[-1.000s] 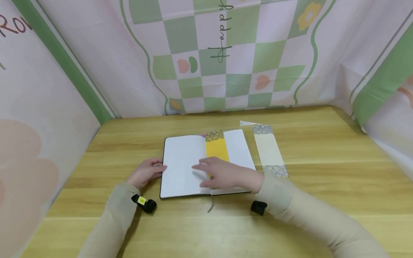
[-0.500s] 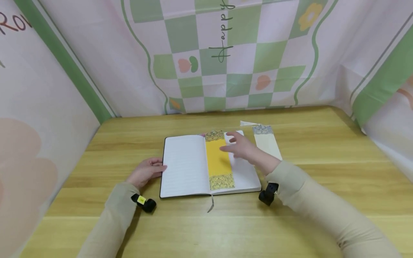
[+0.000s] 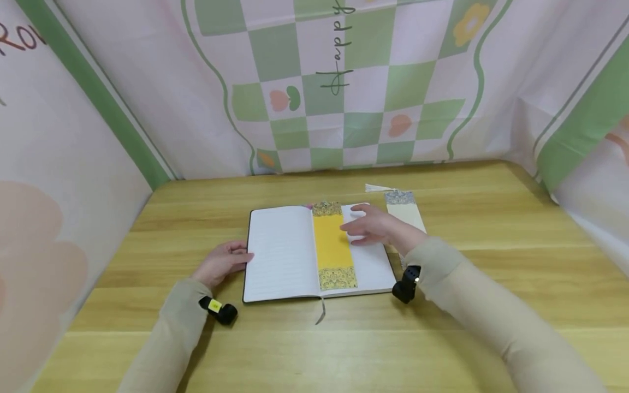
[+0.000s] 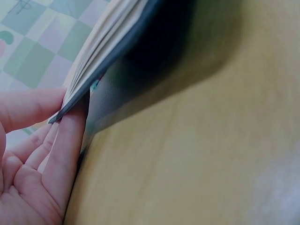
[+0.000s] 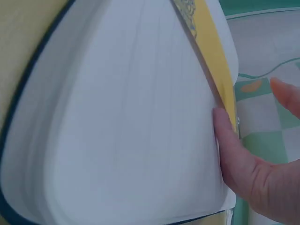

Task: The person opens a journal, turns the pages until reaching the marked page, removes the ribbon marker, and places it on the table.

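An open notebook [image 3: 282, 254] with a dark cover lies on the table, blank pages up. My left hand [image 3: 225, 262] pinches its left edge, thumb on the page and fingers underneath; in the left wrist view that edge [image 4: 89, 82] stands raised off the table. A yellow bookmark [image 3: 333, 240] with patterned ends lies along the right-hand page beside the fold. My right hand [image 3: 375, 226] is over that page with fingers spread, its tips at the bookmark's right edge. In the right wrist view a fingertip [image 5: 220, 117] is at the bookmark [image 5: 218, 51]; whether it touches is unclear.
A cream bookmark [image 3: 404, 215] with a white tassel [image 3: 378, 188] lies to the right of the notebook, partly hidden by the right hand. A grey ribbon [image 3: 321, 311] hangs from the notebook's near edge. Behind the wooden table [image 3: 304, 349] hangs a checkered curtain [image 3: 363, 82].
My right hand has moved right from over the middle of the notebook to the yellow bookmark's right edge, uncovering the bookmark's lower part. The left hand keeps its hold on the notebook.
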{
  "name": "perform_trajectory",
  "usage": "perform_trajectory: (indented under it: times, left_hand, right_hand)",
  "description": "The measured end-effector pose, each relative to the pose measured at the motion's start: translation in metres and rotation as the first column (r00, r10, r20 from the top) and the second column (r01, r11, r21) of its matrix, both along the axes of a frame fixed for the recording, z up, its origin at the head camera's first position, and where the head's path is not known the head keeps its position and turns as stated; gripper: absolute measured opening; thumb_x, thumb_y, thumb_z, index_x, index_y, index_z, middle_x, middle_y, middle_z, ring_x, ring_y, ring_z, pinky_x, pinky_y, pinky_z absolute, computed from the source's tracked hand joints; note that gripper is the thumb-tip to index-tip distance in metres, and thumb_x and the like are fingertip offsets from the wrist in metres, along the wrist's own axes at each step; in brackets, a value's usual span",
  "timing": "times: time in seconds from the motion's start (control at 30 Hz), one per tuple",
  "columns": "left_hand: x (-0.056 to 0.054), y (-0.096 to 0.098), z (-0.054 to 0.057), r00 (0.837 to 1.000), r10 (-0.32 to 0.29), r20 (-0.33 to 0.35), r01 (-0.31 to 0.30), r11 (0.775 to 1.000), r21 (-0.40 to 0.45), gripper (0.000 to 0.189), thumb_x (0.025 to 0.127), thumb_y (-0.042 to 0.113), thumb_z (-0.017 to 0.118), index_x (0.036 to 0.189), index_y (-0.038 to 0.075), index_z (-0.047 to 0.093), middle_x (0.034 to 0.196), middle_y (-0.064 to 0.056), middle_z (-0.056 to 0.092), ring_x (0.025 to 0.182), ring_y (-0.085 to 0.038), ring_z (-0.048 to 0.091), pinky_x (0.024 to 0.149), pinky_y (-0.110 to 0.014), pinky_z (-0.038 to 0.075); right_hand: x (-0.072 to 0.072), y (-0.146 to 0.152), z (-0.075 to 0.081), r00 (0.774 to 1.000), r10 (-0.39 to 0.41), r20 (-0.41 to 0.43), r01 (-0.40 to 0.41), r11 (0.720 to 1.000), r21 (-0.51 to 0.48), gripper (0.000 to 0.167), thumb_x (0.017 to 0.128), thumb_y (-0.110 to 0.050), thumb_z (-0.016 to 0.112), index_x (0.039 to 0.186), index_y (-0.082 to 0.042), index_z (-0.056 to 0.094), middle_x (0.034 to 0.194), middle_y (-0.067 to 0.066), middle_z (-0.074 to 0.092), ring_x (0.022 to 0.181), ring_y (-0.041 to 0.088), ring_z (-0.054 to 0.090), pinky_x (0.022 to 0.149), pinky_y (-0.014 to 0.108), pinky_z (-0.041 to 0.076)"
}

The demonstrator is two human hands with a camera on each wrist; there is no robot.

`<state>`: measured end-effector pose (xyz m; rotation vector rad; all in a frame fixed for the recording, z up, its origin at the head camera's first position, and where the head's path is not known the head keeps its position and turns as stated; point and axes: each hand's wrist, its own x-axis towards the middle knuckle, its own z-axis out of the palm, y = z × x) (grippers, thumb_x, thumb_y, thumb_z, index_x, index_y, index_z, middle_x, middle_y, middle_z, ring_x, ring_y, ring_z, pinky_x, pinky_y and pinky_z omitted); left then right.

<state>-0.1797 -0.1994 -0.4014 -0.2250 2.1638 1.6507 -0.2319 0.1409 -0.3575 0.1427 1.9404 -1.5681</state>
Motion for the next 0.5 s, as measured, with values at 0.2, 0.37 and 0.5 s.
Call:
perform_trajectory:
  times: [0.2, 0.37, 0.5]
  left_hand:
    - [-0.001, -0.002, 0.000, 1.000, -0.005, -0.015, 0.005, 1.000, -0.001, 0.053, 0.093, 0.006, 0.057, 0.138, -0.011, 0.034, 0.129, -0.024, 0.049, 0.107, -0.020, 0.055, 0.103, -0.041, 0.044]
    - [-0.001, -0.003, -0.002, 1.000, -0.011, -0.024, 0.011, 1.000, 0.011, 0.050, 0.093, 0.005, 0.058, 0.135, -0.011, 0.038, 0.122, -0.019, 0.054, 0.097, -0.013, 0.057, 0.099, -0.037, 0.047]
    - [-0.001, -0.003, -0.002, 1.000, -0.011, -0.024, 0.011, 1.000, 0.017, 0.050, 0.093, 0.005, 0.058, 0.135, -0.012, 0.038, 0.121, -0.019, 0.055, 0.096, -0.011, 0.058, 0.099, -0.036, 0.047]
  right_hand:
    - [-0.003, -0.012, -0.003, 0.999, -0.005, -0.052, 0.008, 0.998, 0.062, 0.081, 0.089, -0.004, 0.063, 0.150, -0.004, 0.010, 0.142, 0.027, 0.035, 0.126, 0.035, 0.045, 0.090, 0.034, 0.053]
    - [-0.003, -0.019, -0.008, 0.996, -0.012, -0.090, 0.024, 0.990, 0.138, 0.075, 0.087, -0.006, 0.064, 0.148, -0.003, 0.019, 0.129, 0.023, 0.048, 0.100, 0.024, 0.059, 0.077, 0.026, 0.055]
    - [-0.003, -0.020, -0.011, 0.993, -0.016, -0.114, 0.035, 0.986, 0.162, 0.069, 0.087, -0.006, 0.065, 0.145, -0.003, 0.027, 0.108, 0.015, 0.058, 0.070, 0.011, 0.056, 0.061, 0.020, 0.049]
